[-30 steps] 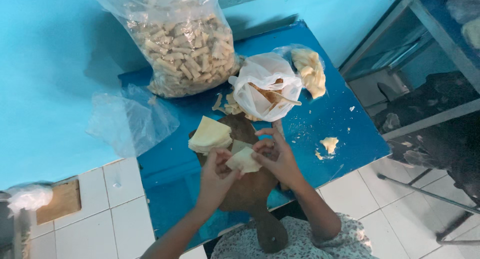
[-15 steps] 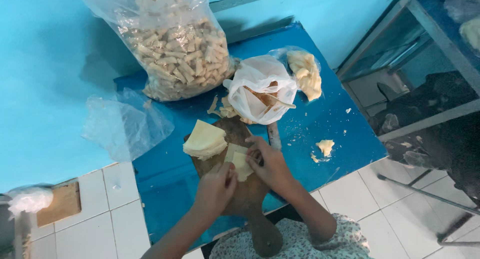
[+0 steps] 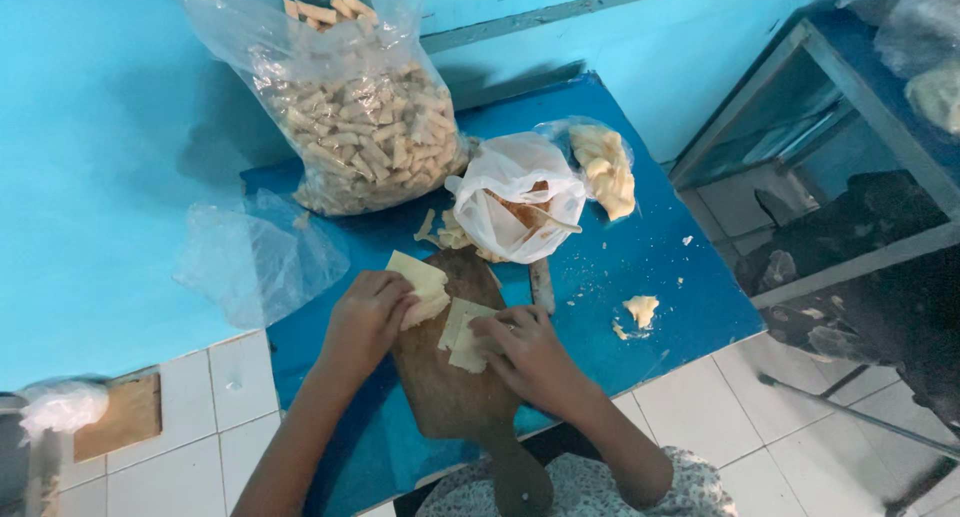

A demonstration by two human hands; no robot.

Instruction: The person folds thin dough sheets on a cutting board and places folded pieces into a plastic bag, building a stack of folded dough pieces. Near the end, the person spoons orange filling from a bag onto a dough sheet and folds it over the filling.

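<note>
Surface: blue tabletop [image 3: 640,267] set against a turquoise wall, white floor tiles below.
Head view, work base: brown wooden cutting board [image 3: 450,387] with its handle pointing toward the person, lying on the tabletop.
Left hand: left hand [image 3: 365,322] curled palm-down over a stack of pale dough squares [image 3: 425,282] at the board's upper left edge; fingers closed on the stack.
Right hand: right hand [image 3: 530,352] resting on a second, smaller group of pale dough sheets [image 3: 462,337] at the board's centre; fingertips press them flat, and whether they pinch a sheet cannot be told.
Behind board: white plastic bag [image 3: 515,202], open, just beyond the board's far end.
Far left: large clear bag of rolled pastry sticks [image 3: 365,127], upright against the wall.
Far right: small clear bag of pale dough [image 3: 605,167], touching the white bag.
Left edge: empty crumpled clear bag [image 3: 255,257], overhanging the tabletop.
Loose items: dough scrap [image 3: 640,309] near the right edge, well apart from the board.
</note>
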